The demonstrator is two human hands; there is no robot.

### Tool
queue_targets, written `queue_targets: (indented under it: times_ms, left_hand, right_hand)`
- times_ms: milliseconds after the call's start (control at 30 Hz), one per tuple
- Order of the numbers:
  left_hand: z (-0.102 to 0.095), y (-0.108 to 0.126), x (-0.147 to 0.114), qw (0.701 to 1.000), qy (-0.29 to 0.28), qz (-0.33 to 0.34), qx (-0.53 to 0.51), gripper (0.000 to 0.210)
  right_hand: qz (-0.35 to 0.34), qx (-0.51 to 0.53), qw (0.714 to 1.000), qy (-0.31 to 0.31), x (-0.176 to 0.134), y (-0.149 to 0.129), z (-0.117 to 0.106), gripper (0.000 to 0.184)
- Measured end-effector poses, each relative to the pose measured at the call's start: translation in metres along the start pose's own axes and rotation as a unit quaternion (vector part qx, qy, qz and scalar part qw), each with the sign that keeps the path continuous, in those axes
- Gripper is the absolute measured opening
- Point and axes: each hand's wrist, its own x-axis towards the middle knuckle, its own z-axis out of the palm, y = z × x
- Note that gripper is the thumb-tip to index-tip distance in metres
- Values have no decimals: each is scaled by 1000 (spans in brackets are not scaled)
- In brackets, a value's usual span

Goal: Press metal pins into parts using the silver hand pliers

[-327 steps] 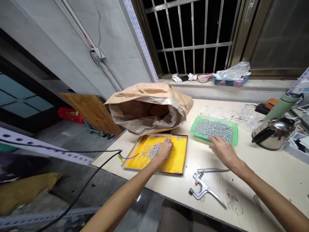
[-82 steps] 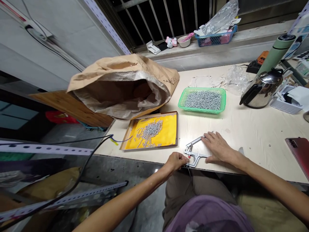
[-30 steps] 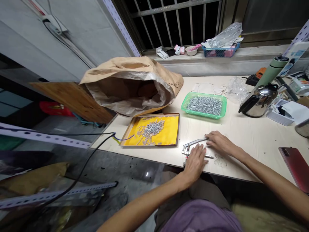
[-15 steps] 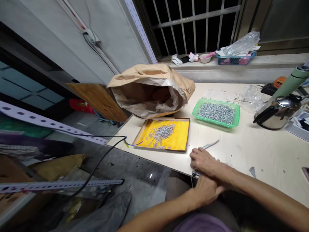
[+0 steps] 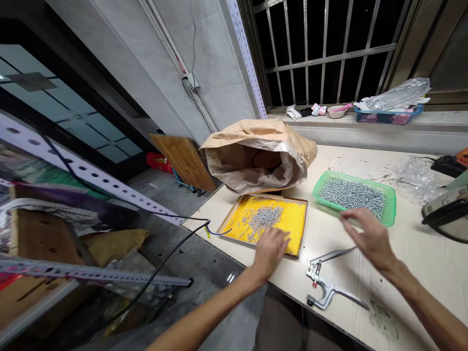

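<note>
My left hand (image 5: pixel 270 251) is over the near edge of a shallow tray (image 5: pixel 304 222) lined in yellow. Its fingers are bent and slightly apart, just beside a pile of small metal pins (image 5: pixel 265 215). By the near left corner of a green plastic basket (image 5: pixel 391 207), my right hand (image 5: pixel 369 239) is held with thumb and index finger close together. Anything between them is too small to make out. More small silvery metal pieces (image 5: pixel 353 195) fill the basket. Between my hands, hand-press pliers (image 5: pixel 323 287) with a C-shaped jaw lie on the table, handles spread.
A large open paper sack (image 5: pixel 256 131) stands behind the tray. A metal kettle (image 5: pixel 448 209) and clear plastic wrapping (image 5: pixel 417 178) are at the right. Black cables (image 5: pixel 175 243) hang past the table's left edge. A blue basket (image 5: pixel 387 116) sits on the windowsill.
My hands have parted from around the pliers, which now lie released on the table. The left hand has moved to the yellow tray, the right towards the green basket. The view has shifted.
</note>
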Motion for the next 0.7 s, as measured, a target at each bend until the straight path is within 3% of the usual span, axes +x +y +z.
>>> queue_targets:
  times_ms: [100,200,267,367,500,600,700]
  left_hand:
    - [4,-31,51,987,-85,-121,57,23]
    - [18,-42,81,967,-170,-165,90,23]
    - [26,-42,92,953,-207,-189,112,24]
    - [32,-43,102,935,-232,-235,132,27]
    - [32,-48,113,919,-254,-271,133,27]
    - [28,-52,117,915,-274,-271,122,26]
    - [22,-52,117,932,-239,-236,137,29]
  right_hand:
    - [43,-139,989,7,19,46,-19,24]
    - [59,-216,973,-49,11,63,-23,31]
    - [51,-193,976,-92,-7,52,-20,33]
    - [39,-97,980,-168,-41,15,-14,31]
    - [49,-8,964,-260,-78,-30,-7,28]
    - [64,-13,959,-277,-97,-43,-4,24]
    - [68,-62,958,-270,-111,-43,0,21]
